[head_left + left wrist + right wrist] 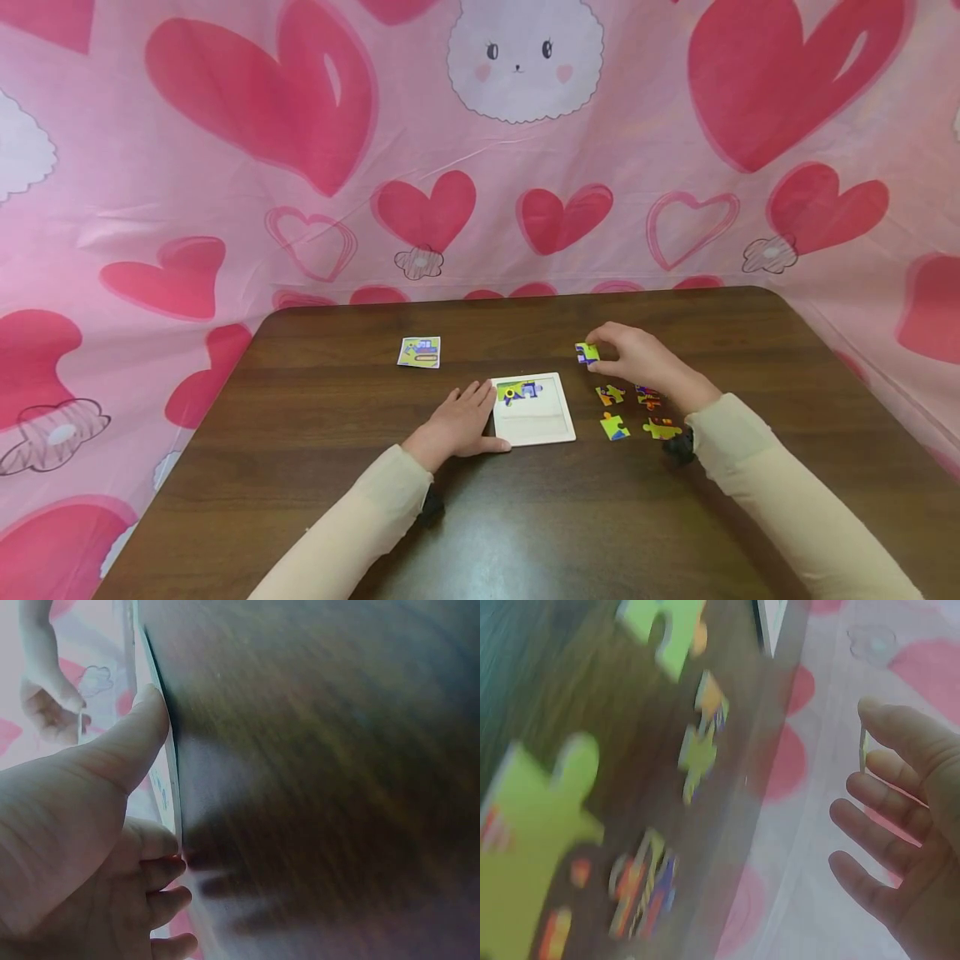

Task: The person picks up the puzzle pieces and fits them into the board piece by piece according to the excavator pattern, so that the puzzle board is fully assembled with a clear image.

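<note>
My right hand [647, 363] pinches a yellow-green and purple puzzle piece [583, 354] between thumb and fingertips, raised over the table to the right of a white puzzle tray [534, 430]. The right wrist view shows this piece edge-on, with the other fingers spread. At the tray's left side lies my left hand [456, 425], its fingers stretched along the edge and its thumb at the near left corner. Joined puzzle pieces [529, 390] fill part of the tray's far side, in green, yellow and purple.
Several loose pieces lie right of the tray, among them a green one [614, 427], an orange and green one [610, 395] and a red-marked one [662, 429]. A picture card [419, 352] lies at the back left. Behind the brown table [322, 400] hangs a pink heart-patterned cloth [487, 150].
</note>
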{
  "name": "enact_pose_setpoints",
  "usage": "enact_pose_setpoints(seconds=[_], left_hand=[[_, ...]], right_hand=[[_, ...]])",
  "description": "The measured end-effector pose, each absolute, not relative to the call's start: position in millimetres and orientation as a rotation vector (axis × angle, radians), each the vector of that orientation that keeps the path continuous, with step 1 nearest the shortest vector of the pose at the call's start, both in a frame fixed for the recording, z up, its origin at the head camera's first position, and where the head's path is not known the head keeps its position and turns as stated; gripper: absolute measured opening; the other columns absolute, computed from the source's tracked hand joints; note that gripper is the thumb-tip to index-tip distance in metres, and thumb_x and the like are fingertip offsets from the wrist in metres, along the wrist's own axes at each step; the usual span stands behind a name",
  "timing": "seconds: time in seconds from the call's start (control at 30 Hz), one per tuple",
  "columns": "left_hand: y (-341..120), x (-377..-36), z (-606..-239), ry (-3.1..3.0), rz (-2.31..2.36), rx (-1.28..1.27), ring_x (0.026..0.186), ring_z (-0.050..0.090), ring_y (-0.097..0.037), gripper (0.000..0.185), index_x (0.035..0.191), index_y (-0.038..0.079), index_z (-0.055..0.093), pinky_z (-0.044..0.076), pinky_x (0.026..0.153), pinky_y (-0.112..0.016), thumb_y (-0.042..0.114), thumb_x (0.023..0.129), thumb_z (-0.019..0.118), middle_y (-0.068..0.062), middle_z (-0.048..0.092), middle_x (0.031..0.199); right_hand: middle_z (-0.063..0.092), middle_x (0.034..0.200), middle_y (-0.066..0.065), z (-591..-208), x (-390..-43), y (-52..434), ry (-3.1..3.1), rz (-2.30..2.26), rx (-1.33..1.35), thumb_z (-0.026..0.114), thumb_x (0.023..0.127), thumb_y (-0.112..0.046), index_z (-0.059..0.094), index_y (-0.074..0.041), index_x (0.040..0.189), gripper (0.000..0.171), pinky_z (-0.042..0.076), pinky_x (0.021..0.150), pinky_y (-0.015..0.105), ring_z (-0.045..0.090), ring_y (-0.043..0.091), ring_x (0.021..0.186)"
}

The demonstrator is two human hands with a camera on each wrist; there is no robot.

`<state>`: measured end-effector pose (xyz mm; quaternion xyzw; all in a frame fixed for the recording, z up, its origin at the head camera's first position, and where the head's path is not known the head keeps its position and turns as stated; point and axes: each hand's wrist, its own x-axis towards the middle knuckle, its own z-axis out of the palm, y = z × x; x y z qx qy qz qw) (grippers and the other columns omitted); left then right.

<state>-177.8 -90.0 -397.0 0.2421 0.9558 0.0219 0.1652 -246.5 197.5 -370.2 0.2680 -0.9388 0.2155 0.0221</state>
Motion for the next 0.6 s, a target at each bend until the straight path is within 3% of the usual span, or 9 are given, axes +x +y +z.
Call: enact_pose_setpoints(seconds=[0.6], left_hand=[[-89.4, -177.0, -397.0, 2.729, 0.078, 0.680, 0.136, 0.016, -0.027, 0.088, 0.144, 0.000, 0.024, 0.017, 0.107, -0.045, 0.057, 0.084, 0.054, -0.012, 0.018, 0.150]], right_hand=[[0.062, 0.098, 0.000, -395.0, -238.6, 150.7, -2.914, 0.559, 1.111, 0.078, 0.075, -0.024, 0.067, -0.010, 0.106, 0.035, 0.048, 0.079, 0.038, 0.058, 0.019, 0.086]])
